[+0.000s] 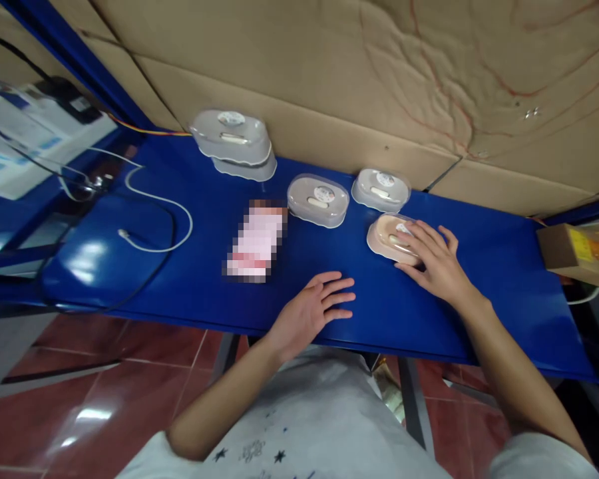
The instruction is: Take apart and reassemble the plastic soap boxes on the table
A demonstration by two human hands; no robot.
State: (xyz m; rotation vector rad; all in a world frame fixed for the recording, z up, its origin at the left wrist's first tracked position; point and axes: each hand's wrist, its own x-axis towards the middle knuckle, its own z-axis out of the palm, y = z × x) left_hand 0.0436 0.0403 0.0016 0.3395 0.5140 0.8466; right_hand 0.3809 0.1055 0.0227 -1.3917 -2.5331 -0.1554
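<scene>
My right hand (436, 263) grips the right end of an oval clear-lidded case (383, 233) with a beige inside, its fingers over the top and its thumb at the near side. The case rests on the blue table (499, 266). My left hand (312, 309) hovers near the table's front edge, fingers stretched out and holding nothing. Behind the held case sits a similar case with a greyish inside (374, 193). Another grey case (317, 207) lies to its left. Each shows a round white label and a pale strip on top.
At the back left, similar cases (234, 143) are stacked. A pixelated pink-and-white rectangle (254, 243) lies left of centre. A white cable (180, 236) and a black cord loop across the left side. A cardboard box (564, 246) stands at the right end; cardboard (289, 80) lines the back.
</scene>
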